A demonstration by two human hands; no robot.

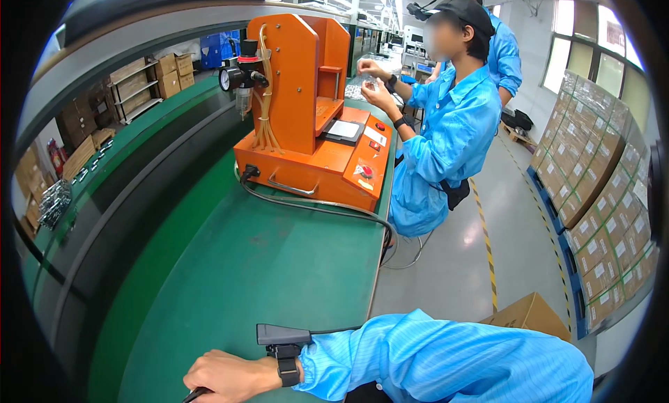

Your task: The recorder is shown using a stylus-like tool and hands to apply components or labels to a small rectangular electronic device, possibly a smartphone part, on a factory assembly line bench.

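Note:
My right hand (pixel 226 378) is low in the picture, above the near end of the green table (pixel 293 264). Its fingers are curled closed around a small dark object (pixel 198 394). Most of that object is hidden by the fingers and the lower edge, so its kind does not show. A black strap with a dark box-shaped device (pixel 283 335) sits on this wrist, next to the blue sleeve cuff. My left hand is out of the picture.
An orange machine (pixel 282 89) with a gauge, hoses and red buttons stands farther along the table; its cable (pixel 313 202) hangs over the right edge. A co-worker (pixel 453 117) in blue sits beyond it, another person behind. Stacked cartons (pixel 585 145) and an open carton (pixel 533 316) are right.

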